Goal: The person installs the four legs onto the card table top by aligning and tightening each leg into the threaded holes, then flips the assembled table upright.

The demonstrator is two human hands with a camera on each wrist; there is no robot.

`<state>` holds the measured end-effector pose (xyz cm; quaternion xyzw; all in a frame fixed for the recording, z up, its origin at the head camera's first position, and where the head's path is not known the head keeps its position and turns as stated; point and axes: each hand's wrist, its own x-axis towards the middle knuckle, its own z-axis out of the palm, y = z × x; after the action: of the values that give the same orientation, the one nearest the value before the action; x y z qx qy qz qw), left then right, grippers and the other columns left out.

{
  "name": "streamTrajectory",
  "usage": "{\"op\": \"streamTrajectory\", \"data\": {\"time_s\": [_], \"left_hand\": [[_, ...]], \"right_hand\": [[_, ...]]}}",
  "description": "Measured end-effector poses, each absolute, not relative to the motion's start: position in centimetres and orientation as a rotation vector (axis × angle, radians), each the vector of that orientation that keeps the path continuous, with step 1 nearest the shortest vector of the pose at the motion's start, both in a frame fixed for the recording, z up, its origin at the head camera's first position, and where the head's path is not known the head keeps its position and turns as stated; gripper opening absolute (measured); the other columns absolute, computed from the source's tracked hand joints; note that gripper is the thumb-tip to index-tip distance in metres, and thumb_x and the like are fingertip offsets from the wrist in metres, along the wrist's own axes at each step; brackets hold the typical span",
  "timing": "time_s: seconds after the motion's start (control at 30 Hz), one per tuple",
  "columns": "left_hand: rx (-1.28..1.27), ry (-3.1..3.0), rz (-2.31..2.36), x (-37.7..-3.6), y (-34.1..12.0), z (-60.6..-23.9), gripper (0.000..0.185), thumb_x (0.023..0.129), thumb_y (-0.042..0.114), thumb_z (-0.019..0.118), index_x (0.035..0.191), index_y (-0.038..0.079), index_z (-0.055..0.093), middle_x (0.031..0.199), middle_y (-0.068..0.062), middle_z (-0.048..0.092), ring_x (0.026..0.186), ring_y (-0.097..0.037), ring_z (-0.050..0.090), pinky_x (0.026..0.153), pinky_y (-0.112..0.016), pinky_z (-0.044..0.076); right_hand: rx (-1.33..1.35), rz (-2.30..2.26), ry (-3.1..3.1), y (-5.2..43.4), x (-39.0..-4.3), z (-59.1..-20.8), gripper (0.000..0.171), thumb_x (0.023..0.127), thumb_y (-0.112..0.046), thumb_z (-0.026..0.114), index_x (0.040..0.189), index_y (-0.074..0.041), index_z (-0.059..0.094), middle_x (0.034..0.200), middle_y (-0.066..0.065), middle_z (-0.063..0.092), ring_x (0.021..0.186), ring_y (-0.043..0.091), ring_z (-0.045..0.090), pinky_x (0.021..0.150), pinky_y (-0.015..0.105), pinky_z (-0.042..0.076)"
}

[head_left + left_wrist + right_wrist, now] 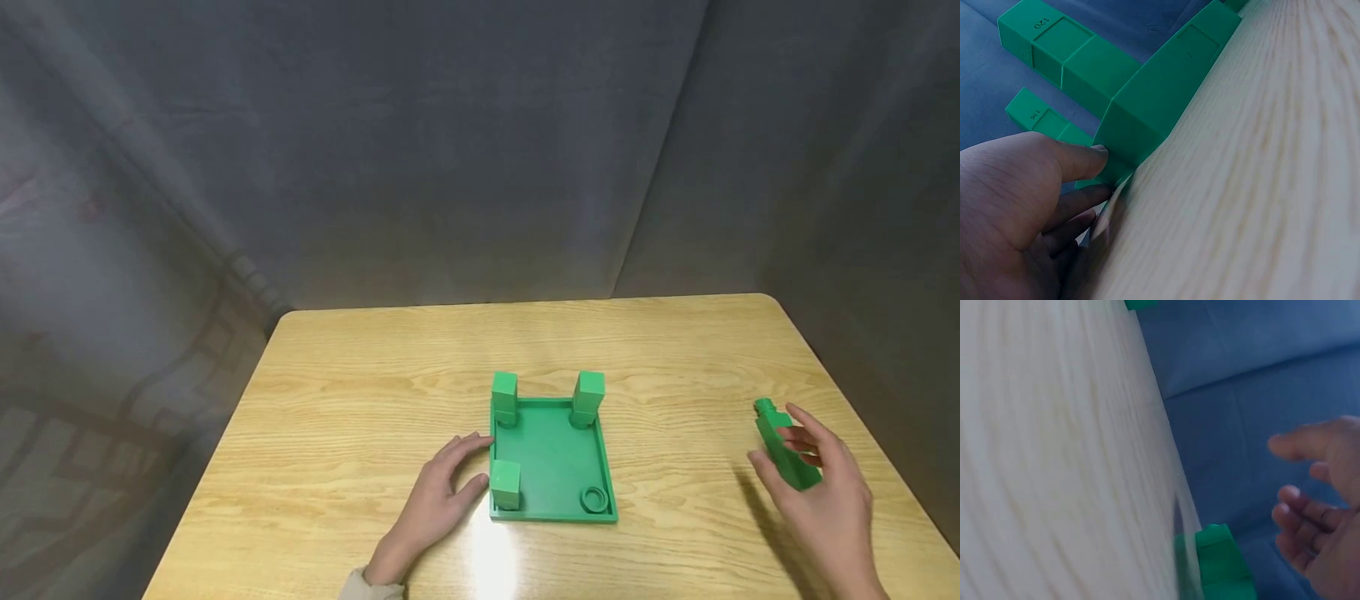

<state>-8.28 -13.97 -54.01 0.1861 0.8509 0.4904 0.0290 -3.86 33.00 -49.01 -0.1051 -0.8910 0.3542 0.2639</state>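
Note:
A green tray (555,457) lies mid-table with three upright green posts: back left (504,400), back right (588,398) and front left (506,485). Its front right corner has an empty round socket (595,498). My left hand (468,465) lies flat beside the tray, fingers straight. In the left wrist view its thumb (1085,159) touches the base of the nearest post (1160,100). A loose green post (783,446) lies on the table at the right. My right hand (808,443) hovers spread around it; in the right wrist view the fingers (1304,512) stand apart from the post (1219,562).
The wooden table (360,400) has rounded corners, and its right edge runs close to the loose post. A grey cloth backdrop (480,150) hangs behind and at both sides. Bare tabletop lies between the tray and the right hand.

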Motion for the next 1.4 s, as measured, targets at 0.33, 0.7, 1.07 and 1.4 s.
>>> {"op": "streamTrajectory", "data": {"time_s": [0.33, 0.7, 1.07, 1.4], "left_hand": [[0.561, 2.628, 1.519, -8.3, -14.0, -54.2, 0.053, 0.104, 0.018, 0.077, 0.155, 0.028, 0.065, 0.159, 0.006, 0.063, 0.156, -0.034, 0.050, 0.133, -0.066, 0.030], [0.567, 2.619, 1.515, -8.3, -13.9, -54.2, 0.053, 0.105, 0.018, 0.077, 0.155, 0.028, 0.064, 0.160, 0.007, 0.063, 0.157, -0.031, 0.050, 0.135, -0.062, 0.028], [0.576, 2.624, 1.507, -8.4, -13.9, -54.2, 0.054, 0.105, 0.018, 0.077, 0.156, 0.028, 0.064, 0.160, 0.007, 0.063, 0.157, -0.032, 0.050, 0.135, -0.061, 0.029], [0.577, 2.639, 1.501, -8.4, -13.9, -54.1, 0.053, 0.104, 0.017, 0.077, 0.155, 0.027, 0.065, 0.160, 0.005, 0.063, 0.156, -0.031, 0.051, 0.135, -0.060, 0.029]], "right_hand": [[-0.738, 0.886, -2.552, 35.0, -4.1, -49.2, 0.091, 0.087, -0.003, 0.090, 0.166, -0.003, 0.046, 0.133, 0.031, 0.062, 0.106, 0.005, 0.053, 0.090, 0.028, 0.039], [-0.862, 0.863, -2.754, 36.3, -3.6, -50.0, 0.106, 0.091, -0.015, 0.088, 0.173, 0.002, 0.023, 0.143, 0.044, 0.053, 0.123, 0.061, 0.052, 0.090, 0.072, 0.042], [-0.952, 0.829, -2.789, 36.8, -3.6, -50.7, 0.104, 0.093, -0.020, 0.087, 0.174, -0.001, 0.024, 0.141, 0.042, 0.058, 0.116, 0.061, 0.060, 0.084, 0.069, 0.047], [-0.978, 0.810, -2.811, 37.1, -3.2, -50.6, 0.102, 0.094, -0.022, 0.083, 0.174, -0.002, 0.024, 0.137, 0.043, 0.060, 0.109, 0.060, 0.061, 0.077, 0.066, 0.049]]}}
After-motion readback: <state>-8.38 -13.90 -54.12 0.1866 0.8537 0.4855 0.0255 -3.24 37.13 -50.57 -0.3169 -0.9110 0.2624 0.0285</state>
